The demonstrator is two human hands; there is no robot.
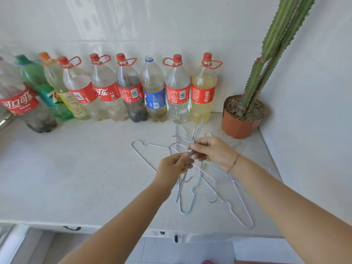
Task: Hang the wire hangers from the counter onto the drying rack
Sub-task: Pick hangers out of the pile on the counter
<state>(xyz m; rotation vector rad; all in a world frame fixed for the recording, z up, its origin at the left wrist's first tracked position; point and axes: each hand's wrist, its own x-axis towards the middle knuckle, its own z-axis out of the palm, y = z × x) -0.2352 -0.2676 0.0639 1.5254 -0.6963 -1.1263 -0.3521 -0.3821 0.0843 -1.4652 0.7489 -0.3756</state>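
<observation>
Both hands work above the white speckled counter [85, 168]. My left hand [172, 168] and right hand [211, 151] each pinch the raised thin grey wire hanger [198, 128], held edge-on; whether it is one or several, I cannot tell. The remaining pale blue and lilac wire hangers [202, 178] lie tangled beneath. Drying rack not in view. Recommendation: lift straight up, slowly, freeing any snagged hooks before carrying off

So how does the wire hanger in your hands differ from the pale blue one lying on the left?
The grey wire hanger is raised edge-on off the white counter, pinched by the left hand and right hand; the pale blue wire hanger lies flat, unheld. The held hanger looks grey, the flat one blue. Both are thin wire.
</observation>
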